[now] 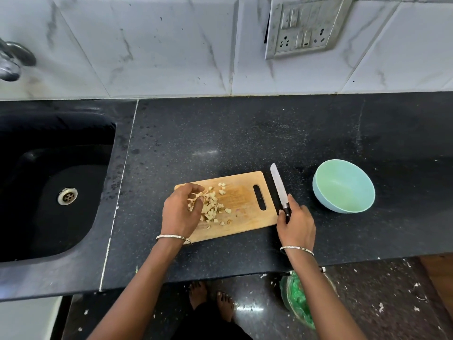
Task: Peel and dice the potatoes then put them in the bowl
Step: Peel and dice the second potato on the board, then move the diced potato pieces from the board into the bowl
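A pile of small diced potato pieces [212, 204] lies on the wooden cutting board [245, 204] on the black counter. My left hand [180, 212] hovers over the pile's left side, fingers curled around several pieces. My right hand [295, 223] grips the dark handle of a knife [279, 186] just right of the board; the blade lies flat on the counter and points away from me. An empty light green bowl [343, 186] stands to the right of the knife.
A black sink [49, 187] with a metal drain lies to the left, a tap [12, 58] above it. A socket panel [306, 25] is on the tiled wall. The counter's front edge is close to me; a green bag [297, 298] sits on the floor below.
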The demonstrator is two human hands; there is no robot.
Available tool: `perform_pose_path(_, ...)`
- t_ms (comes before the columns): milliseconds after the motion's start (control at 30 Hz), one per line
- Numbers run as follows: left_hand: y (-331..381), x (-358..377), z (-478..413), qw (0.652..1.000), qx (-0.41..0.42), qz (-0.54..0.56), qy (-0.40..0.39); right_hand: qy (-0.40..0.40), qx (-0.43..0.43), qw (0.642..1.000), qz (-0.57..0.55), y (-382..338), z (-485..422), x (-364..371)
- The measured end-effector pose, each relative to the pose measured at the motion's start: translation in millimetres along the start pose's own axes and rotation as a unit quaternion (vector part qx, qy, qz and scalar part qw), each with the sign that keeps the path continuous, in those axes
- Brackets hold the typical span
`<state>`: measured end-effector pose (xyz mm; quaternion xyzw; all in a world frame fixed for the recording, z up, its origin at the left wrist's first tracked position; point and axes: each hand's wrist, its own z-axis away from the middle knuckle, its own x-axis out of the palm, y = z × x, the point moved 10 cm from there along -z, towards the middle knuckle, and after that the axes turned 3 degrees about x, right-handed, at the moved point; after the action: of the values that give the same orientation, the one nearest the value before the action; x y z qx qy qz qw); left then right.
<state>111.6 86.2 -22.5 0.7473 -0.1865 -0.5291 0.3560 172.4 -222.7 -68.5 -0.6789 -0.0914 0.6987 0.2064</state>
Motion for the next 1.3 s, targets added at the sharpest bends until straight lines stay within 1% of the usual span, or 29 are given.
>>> perform_pose_path(100, -19, -1, 5, 0.997, -0.055, -0.05, -0.036, 0.026, 0.009, 0.996, 0.079, -7, 3, -6)
perform_pose_path(133, -27, -1, 7, 0.993, -0.079, -0.068, -0.056, 0.043, -0.007, 0.995, 0.092, -15, 6, -10)
perform_pose_path(167, -33, 1, 10, 0.989, -0.097, -0.085, -0.076, 0.055, -0.038, 0.994, 0.09, -28, 9, -12)
perform_pose_path(200, -38, 1, 12, 0.984, -0.112, -0.098, -0.094, 0.048, -0.082, 0.993, 0.073, -45, 13, -10)
perform_pose_path(267, -46, 1, 15, 0.975, -0.139, -0.115, -0.129, -0.011, -0.164, 0.986, -0.006, -80, 20, 4)
perform_pose_path(300, -49, 3, 17, 0.969, -0.155, -0.122, -0.149, -0.045, -0.188, 0.98, -0.04, -95, 21, 13)
perform_pose_path(367, -54, 8, 22, 0.956, -0.178, -0.136, -0.187, -0.084, -0.213, 0.971, -0.074, -120, 15, 29)
perform_pose_path(500, -60, 17, 21, 0.948, -0.179, -0.15, -0.218, -0.183, -0.24, 0.951, -0.062, -154, 8, 76)
perform_pose_path(600, -63, 17, 17, 0.95, -0.173, -0.146, -0.217, -0.203, -0.27, 0.94, -0.043, -169, 25, 93)
perform_pose_path(700, -59, 19, 13, 0.959, -0.153, -0.124, -0.205, -0.223, -0.294, 0.928, -0.061, -174, 56, 97)
perform_pose_path(767, -58, 20, 10, 0.963, -0.147, -0.105, -0.2, -0.228, -0.293, 0.923, -0.101, -171, 65, 89)
perform_pose_path(833, -56, 21, 8, 0.963, -0.14, -0.094, -0.212, -0.195, -0.277, 0.931, -0.139, -162, 56, 69)
perform_pose_path(900, -57, 19, 6, 0.962, -0.142, -0.078, -0.22, -0.159, -0.242, 0.945, -0.15, -146, 39, 49)
perform_pose_path(933, -58, 17, 4, 0.962, -0.145, -0.072, -0.218, -0.162, -0.221, 0.952, -0.134, -138, 31, 45)
perform_pose_path(1000, -59, 13, 2, 0.961, -0.149, -0.078, -0.218, -0.214, -0.187, 0.956, -0.067, -126, 23, 50)
perform_pose_path(1067, -58, 14, 1, 0.955, -0.147, -0.101, -0.238, -0.266, -0.185, 0.946, 0.004, -126, 25, 63)
perform_pose_path(1100, -57, 16, 0, 0.951, -0.14, -0.116, -0.25, -0.278, -0.192, 0.941, 0.028, -129, 28, 68)
perform_pose_path(1200, -51, 20, -3, 0.945, -0.117, -0.14, -0.271, -0.281, -0.214, 0.933, 0.062, -149, 33, 81)
perform_pose_path(1300, -49, 24, -5, 0.947, -0.104, -0.138, -0.269, -0.276, -0.215, 0.935, 0.063, -169, 30, 88)
